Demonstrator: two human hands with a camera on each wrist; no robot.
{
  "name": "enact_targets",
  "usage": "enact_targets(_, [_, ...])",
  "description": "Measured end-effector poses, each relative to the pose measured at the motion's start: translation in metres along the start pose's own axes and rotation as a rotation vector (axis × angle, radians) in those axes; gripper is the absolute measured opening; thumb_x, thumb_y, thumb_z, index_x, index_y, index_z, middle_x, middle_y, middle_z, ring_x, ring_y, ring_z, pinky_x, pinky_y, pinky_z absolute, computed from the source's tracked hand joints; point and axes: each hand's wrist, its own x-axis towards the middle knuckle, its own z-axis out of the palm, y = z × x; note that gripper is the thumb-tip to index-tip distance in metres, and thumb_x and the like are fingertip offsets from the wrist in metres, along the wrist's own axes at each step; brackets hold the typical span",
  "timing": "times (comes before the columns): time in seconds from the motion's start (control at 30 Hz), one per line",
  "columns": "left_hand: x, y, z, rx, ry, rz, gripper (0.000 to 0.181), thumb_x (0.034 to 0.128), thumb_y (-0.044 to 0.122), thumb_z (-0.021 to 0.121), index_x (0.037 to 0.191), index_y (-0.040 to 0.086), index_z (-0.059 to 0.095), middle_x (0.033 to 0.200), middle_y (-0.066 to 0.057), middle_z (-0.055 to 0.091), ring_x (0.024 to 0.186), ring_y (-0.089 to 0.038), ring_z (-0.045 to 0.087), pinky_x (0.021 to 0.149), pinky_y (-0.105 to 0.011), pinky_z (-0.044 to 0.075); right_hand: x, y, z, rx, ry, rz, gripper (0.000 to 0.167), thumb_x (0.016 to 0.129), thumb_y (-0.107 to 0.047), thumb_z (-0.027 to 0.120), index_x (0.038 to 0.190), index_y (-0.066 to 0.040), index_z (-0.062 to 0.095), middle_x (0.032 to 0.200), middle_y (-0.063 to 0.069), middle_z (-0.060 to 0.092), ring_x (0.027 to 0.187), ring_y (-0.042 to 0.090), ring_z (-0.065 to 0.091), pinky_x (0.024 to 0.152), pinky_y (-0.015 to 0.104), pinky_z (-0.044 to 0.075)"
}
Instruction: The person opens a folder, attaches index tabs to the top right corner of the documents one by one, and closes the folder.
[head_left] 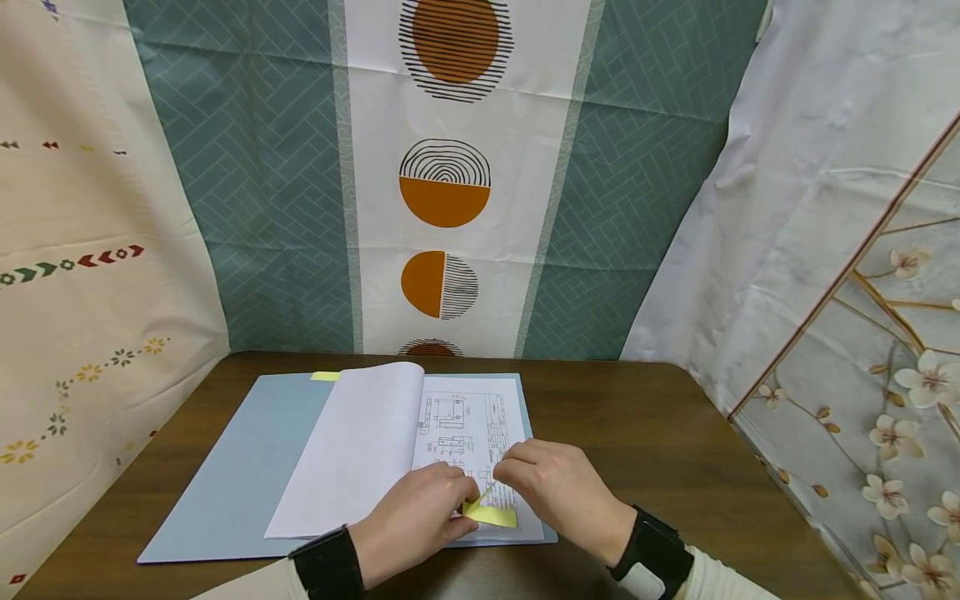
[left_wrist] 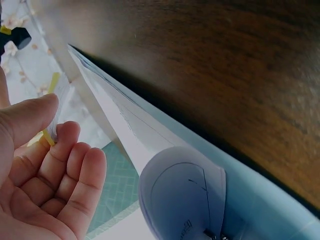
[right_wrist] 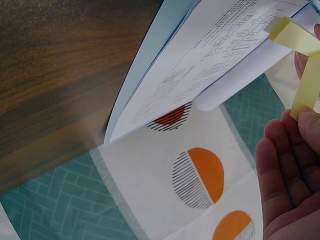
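Observation:
My left hand [head_left: 416, 508] pinches a small yellow sticky-note strip pad [head_left: 491, 515] over the lower part of a printed drawing page [head_left: 447, 412]. Across from it, my right hand [head_left: 566, 492] holds the end of a thin yellow strip [right_wrist: 306, 87] between thumb and fingertips. That strip stretches up from the pad and still joins it near the left fingers. In the left wrist view, the pad's edge [left_wrist: 50, 137] shows between thumb and index finger. The pages lie in an open light-blue folder [head_left: 217, 475], with turned-over white sheets [head_left: 352, 450] on the left.
A brown wooden table [head_left: 630, 433] carries the folder. One yellow tab [head_left: 325, 376] sticks out at the top of the turned sheets. Patterned cloths [head_left: 285, 167] hang behind the table and along both sides. Each wrist wears a black band [head_left: 652, 550].

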Motion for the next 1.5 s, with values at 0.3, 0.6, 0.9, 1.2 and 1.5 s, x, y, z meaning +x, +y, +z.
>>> enact_targets(0.3, [-0.002,-0.001,0.0,0.014,0.0,0.0,0.024,0.0866,0.026,0.098,0.098,0.017,0.079,0.086,0.014,0.068,0.079,-0.003,0.054,0.071,-0.024,0.05,-0.001,0.0,0.0,0.014,0.006,0.009,0.033,0.079,-0.008,0.101,0.107,-0.019,0.086,0.1,-0.01,0.079,0.092,0.006,0.072,0.085,0.027,0.062])
enact_targets(0.6, [-0.007,-0.005,0.003,0.01,-0.002,-0.014,0.022,0.0873,0.024,0.097,0.092,0.019,0.076,0.083,0.014,0.065,0.076,-0.002,0.051,0.069,-0.023,0.048,-0.004,0.004,-0.003,0.021,0.063,0.039,0.034,0.079,-0.006,0.1,0.105,-0.021,0.085,0.102,-0.012,0.078,0.093,0.005,0.072,0.084,0.026,0.062])
enact_targets(0.9, [-0.019,-0.007,0.001,0.056,0.035,-0.006,0.024,0.0889,0.03,0.096,0.094,0.022,0.073,0.094,0.012,0.064,0.089,-0.009,0.055,0.078,-0.024,0.052,-0.012,0.016,-0.007,0.005,0.088,0.043,0.033,0.08,-0.006,0.1,0.105,-0.022,0.085,0.104,-0.012,0.077,0.093,0.005,0.071,0.082,0.025,0.062])
enact_targets(1.2, [-0.028,0.001,0.002,0.026,-0.022,0.03,0.02,0.09,0.029,0.094,0.097,0.023,0.076,0.095,0.014,0.06,0.089,-0.006,0.05,0.078,-0.022,0.048,-0.017,0.022,-0.005,-0.01,0.095,0.053,0.032,0.08,-0.006,0.1,0.103,-0.022,0.084,0.101,-0.013,0.076,0.088,0.005,0.069,0.079,0.025,0.061])
enact_targets(1.5, [-0.033,0.008,0.008,0.025,-0.1,0.107,0.014,0.0935,0.029,0.089,0.098,0.022,0.078,0.088,0.018,0.053,0.083,-0.002,0.045,0.075,-0.017,0.042,-0.017,0.024,-0.004,-0.02,0.089,0.06,0.032,0.08,-0.006,0.1,0.102,-0.022,0.084,0.099,-0.013,0.076,0.087,0.005,0.068,0.077,0.025,0.061])
